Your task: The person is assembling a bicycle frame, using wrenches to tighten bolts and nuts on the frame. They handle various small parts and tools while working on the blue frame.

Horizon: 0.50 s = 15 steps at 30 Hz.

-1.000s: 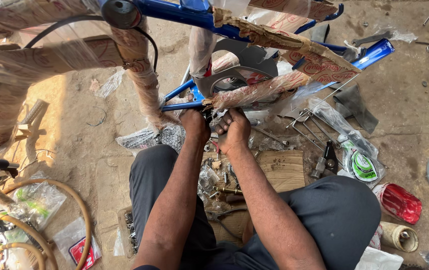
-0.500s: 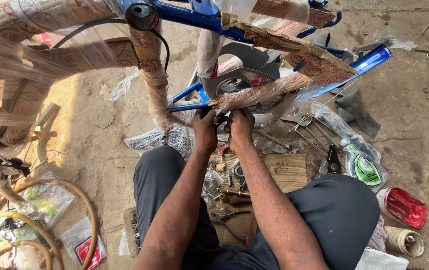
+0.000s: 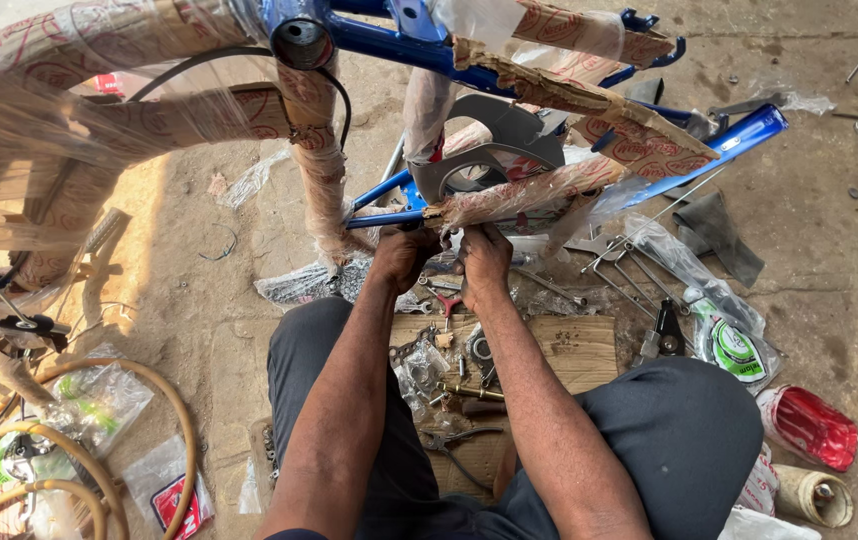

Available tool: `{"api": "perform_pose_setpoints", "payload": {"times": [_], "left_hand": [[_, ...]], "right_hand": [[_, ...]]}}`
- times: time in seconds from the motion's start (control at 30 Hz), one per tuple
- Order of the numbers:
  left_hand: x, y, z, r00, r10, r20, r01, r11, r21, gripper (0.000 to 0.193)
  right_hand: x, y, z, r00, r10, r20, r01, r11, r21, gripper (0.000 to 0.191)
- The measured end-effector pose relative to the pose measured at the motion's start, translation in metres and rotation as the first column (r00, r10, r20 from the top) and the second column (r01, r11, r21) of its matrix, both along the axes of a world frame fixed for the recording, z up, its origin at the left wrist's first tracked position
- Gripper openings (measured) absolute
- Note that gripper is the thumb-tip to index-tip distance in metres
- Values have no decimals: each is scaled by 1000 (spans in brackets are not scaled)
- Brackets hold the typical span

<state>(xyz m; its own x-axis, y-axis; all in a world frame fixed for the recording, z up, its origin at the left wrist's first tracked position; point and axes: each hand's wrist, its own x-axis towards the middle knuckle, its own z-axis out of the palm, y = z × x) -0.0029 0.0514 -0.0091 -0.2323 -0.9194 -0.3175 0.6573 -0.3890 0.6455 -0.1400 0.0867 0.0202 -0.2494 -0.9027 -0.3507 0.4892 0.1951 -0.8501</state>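
A blue bicycle frame [image 3: 419, 45] stands upside down in front of me, much of it wrapped in brown cardboard and clear film. My left hand [image 3: 401, 255] and my right hand [image 3: 485, 262] are side by side, curled under a torn cardboard-wrapped tube [image 3: 519, 192] by the grey chain guard [image 3: 494, 150]. What the fingers hold is hidden by the wrapping. Between my knees lies a cardboard sheet [image 3: 574, 350] with small metal parts, bags of fittings and pliers [image 3: 449, 438].
Black pliers [image 3: 665, 328], metal rods [image 3: 624, 265], a green-and-white packet [image 3: 734, 348], a red object [image 3: 811, 425] and a tape roll [image 3: 811, 492] lie right. Tan tyres [image 3: 89, 440] and plastic bags lie left on the dirt floor.
The view has shifted, so the frame and my hands sit lower and further right in view. Both hands stay together at the wrapped tube.
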Motion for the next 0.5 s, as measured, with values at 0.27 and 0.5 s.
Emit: {"api": "perform_pose_setpoints", "payload": {"times": [0.27,0.5], "left_hand": [[-12,4,7,953,124,275,-110,992,-66,10],[2,-2,3,995,64,-72,-69,995,-70,14]], "right_hand": [[0,-6,-13,965,-127,-228,106,989,-103,7],[-4,-4,-22,843,-70,-533,-7,990,-142,13]]}}
